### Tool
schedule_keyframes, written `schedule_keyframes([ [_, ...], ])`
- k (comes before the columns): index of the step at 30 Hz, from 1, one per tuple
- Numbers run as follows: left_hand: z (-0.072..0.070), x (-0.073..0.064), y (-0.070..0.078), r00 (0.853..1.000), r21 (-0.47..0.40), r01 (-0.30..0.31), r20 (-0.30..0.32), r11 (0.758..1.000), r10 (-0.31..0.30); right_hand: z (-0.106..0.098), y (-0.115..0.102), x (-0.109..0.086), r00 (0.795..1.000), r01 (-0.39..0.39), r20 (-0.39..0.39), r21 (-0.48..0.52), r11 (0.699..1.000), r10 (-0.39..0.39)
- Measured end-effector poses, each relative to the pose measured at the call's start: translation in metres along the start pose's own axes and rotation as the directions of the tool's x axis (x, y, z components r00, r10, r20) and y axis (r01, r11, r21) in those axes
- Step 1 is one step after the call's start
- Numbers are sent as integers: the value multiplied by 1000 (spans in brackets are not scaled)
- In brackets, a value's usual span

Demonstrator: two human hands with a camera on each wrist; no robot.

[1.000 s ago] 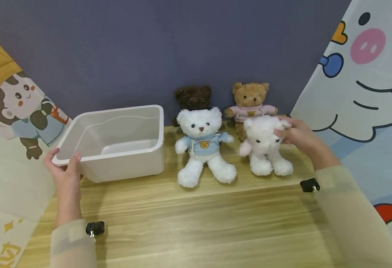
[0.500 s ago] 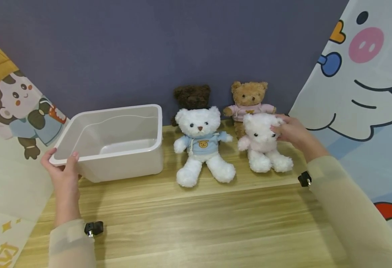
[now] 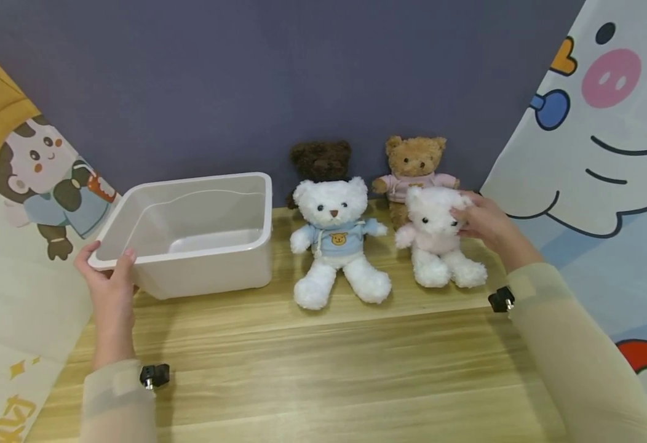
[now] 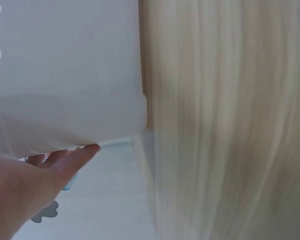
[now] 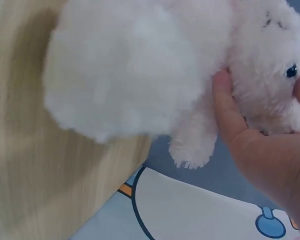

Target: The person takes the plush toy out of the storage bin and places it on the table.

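Observation:
At the near left corner of a white plastic bin (image 3: 207,274), my left hand (image 3: 110,286) grips the rim, thumb along the front side. The left wrist view shows that hand (image 4: 37,185) against the bin's wall (image 4: 65,65); its fingertips are partly hidden. My right hand (image 3: 486,224) holds the head of a white teddy bear (image 3: 436,212) in a pale pink top, which sits on the table at the right. In the right wrist view, fingers (image 5: 230,112) press into the fur around the bear's head (image 5: 260,55).
A white teddy bear in a blue hoodie (image 3: 337,240) sits mid-table, with a dark brown bear (image 3: 321,161) behind it. Behind the held bear sits a tan bear in a pink hoodie (image 3: 412,160). A dark wall (image 3: 301,74) backs the wooden table (image 3: 329,369); cartoon-printed panels (image 3: 589,184) flank it.
The bear at the right has tipped back from a forward lean to a more upright seat, my right hand still on its head. My left hand and the bin stay put.

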State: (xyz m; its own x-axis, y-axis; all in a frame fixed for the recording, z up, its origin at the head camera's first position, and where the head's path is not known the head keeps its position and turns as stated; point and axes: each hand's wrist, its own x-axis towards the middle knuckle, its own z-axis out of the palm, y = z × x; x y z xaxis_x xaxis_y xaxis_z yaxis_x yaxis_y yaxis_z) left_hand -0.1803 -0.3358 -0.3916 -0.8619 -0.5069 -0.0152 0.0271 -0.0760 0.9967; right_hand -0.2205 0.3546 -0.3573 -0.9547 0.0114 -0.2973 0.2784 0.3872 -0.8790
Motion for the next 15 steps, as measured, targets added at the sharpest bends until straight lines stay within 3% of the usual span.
schedule_keyframes([
  [4,-4,4,1,1000,99,4,1,995,-4,-5,-2,-3,999,40,-6,-28,999,-40],
  [7,-8,5,7,1000,304,9,-4,953,-9,-9,-4,-6,999,38,-28,-71,997,-40],
  [9,-8,4,14,1000,456,-3,20,890,-7,-13,-6,-10,999,14,-43,-91,996,-19],
  [11,-5,3,26,997,585,-39,77,810,-8,-15,-9,-15,998,-8,-64,-107,994,1],
  [15,16,-10,61,981,738,-152,193,658,10,-14,-22,-28,994,-14,-111,-156,988,-4],
])
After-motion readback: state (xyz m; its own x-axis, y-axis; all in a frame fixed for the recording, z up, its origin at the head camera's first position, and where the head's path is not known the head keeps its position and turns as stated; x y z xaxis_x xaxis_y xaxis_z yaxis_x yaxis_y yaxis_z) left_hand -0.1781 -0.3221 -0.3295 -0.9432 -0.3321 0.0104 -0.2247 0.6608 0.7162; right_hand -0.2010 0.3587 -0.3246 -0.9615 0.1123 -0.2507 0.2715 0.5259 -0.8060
